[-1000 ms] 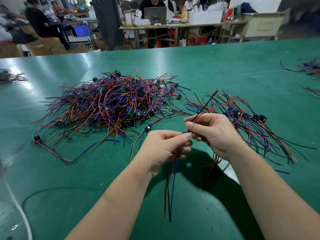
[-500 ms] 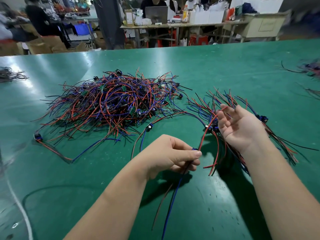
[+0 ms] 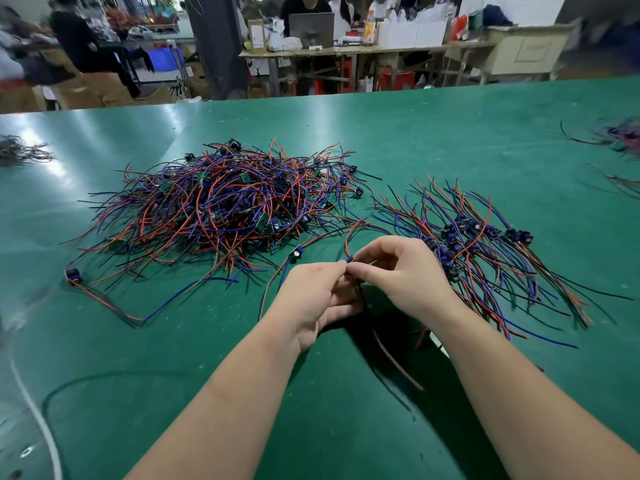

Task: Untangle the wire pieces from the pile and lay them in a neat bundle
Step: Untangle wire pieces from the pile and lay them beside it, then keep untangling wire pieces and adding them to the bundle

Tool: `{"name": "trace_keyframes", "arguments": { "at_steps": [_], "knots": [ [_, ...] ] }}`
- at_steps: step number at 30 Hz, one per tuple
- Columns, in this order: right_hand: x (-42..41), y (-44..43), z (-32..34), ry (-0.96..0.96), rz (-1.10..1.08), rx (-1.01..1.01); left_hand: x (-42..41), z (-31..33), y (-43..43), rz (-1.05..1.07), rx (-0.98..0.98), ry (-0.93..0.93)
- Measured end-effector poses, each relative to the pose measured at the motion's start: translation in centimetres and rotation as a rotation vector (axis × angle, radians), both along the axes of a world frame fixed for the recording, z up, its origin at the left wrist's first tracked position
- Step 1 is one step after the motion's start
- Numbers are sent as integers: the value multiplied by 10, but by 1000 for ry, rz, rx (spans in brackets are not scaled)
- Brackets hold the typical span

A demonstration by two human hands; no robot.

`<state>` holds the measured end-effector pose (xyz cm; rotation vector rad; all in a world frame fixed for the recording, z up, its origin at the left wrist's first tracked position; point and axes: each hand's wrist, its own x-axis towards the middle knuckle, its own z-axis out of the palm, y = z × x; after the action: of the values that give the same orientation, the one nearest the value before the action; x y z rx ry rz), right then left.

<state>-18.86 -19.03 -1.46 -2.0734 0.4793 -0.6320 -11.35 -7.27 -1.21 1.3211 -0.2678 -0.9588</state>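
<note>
Hands close together, touching, above tabletop (image 3: 415,133), between pile (image 3: 221,206) on their left and bundle (image 3: 485,265) on their right. Noted left hand (image 3: 317,296) curled, pinching wire piece (image 3: 349,259); right hand (image 3: 403,271) nipped same piece at its small blue connector, thumb against forefinger. Leads hung below wrists, blurred. Step looked like straightening one piece. Best way, to my eye: keep connector pinned, draw leads straight through other hand, then lay connector beside bundle's connectors, leads running same way. Hard tug risked snagging pile.
</note>
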Motion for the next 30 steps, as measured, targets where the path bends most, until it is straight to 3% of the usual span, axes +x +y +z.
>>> {"name": "trace_keyframes", "arguments": {
  "at_steps": [4,7,11,14,16,19,24,30],
  "knots": [
    [2,-3,-1,-29,-37,21,-3,1,0,-85,10,-42],
    [1,-12,2,-118,-152,4,-5,2,-3,-16,50,-137],
    [-4,-40,8,-195,-423,-155,5,-1,0,190,216,-627],
    [-4,-57,3,-113,-494,-271,14,-5,9,254,378,-1036],
    [-2,-61,-4,-5,-481,-357,19,-11,11,207,528,-1177],
    [1,-62,-11,68,-460,-409,19,-17,12,79,777,-1202],
    [2,-58,-8,-27,-455,-482,16,-19,11,31,879,-1246],
    [3,-59,-11,339,-426,-489,14,-22,10,20,952,-1308]
  ]
}}
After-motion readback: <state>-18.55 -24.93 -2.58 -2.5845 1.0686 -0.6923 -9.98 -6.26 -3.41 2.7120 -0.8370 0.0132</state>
